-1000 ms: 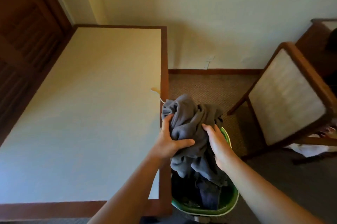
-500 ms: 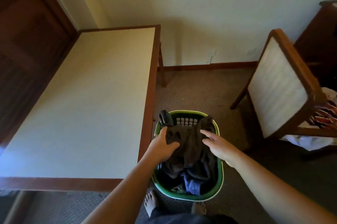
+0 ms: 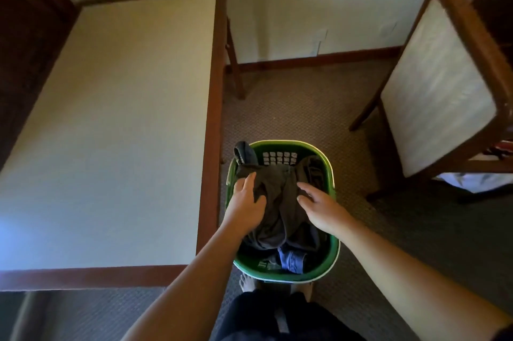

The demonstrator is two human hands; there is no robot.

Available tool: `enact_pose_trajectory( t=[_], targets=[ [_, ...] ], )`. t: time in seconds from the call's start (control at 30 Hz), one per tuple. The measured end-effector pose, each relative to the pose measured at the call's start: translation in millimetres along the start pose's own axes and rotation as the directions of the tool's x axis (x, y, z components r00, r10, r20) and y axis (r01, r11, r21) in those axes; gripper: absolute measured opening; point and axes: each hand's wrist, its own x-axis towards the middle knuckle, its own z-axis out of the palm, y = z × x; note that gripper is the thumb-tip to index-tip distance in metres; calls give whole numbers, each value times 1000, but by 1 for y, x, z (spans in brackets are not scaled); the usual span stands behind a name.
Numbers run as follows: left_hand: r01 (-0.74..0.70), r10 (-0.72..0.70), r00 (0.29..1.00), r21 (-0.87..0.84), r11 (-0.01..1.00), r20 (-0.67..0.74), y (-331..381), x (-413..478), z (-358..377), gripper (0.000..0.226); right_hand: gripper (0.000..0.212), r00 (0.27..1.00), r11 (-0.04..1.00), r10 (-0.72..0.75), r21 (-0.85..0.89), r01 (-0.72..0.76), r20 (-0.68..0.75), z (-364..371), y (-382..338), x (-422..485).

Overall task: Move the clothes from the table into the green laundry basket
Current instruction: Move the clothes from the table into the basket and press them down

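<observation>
Fingers (image 3: 251, 178) spread, seemingly pressing dark garment (image 3: 273, 201).

A carpeted home room: wooden table (image 3: 116, 118), upholstered chair (image 3: 433, 96), green laundry basket (image 3: 331, 174).

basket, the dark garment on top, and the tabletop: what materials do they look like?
Green laundry basket: moulded plastic by the look, with a smooth, slightly glossy rim and a grid of vent holes in its far wall.
Dark grey garment: soft knit or fleece-like fabric, matte, bunched in loose folds; the exact fibre is unclear.
Cream tabletop with brown wooden edging: probably matte laminate, since the surface is uniform and grainless; the border appears to be stained wood.
</observation>
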Motion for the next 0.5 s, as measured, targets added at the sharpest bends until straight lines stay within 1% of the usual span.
enact_pose_trajectory(
  t=[0.1, 0.17, 0.23, 0.27, 0.33, 0.43, 0.5],
  targets=[
    [23, -25, 999, 60, 998, 33, -18, 35, 25, 75, 51, 998, 999, -41, 13, 42, -41, 26, 14, 32],
    [64, -65, 998, 83, 995, 13, -30, 65, 41, 81, 49, 993, 998, -67, -3, 67, -94, 44, 26, 59],
    [92, -82, 994, 160, 983, -70, -46, 99, 58, 87, 58, 988, 994, -35, -103, 19, -152, 60, 41, 91],
    [99, -77, 991, 217, 971, -106, -55, 114, 66, 91, 64, 985, 987, 4, -157, -31, -174, 66, 50, 106],
    [86, -49, 990, 293, 952, -130, -74, 139, 83, 100, 73, 974, 970, 66, -216, -113, -215, 77, 69, 133],
    [40, -15, 997, 355, 934, -74, -95, 163, 110, 113, 77, 962, 954, 67, -265, -139, -263, 89, 97, 167],
    [20, -22, 1000, 367, 930, 1, -103, 179, 127, 114, 72, 956, 947, 55, -289, -142, -287, 95, 115, 190]
  ],
)
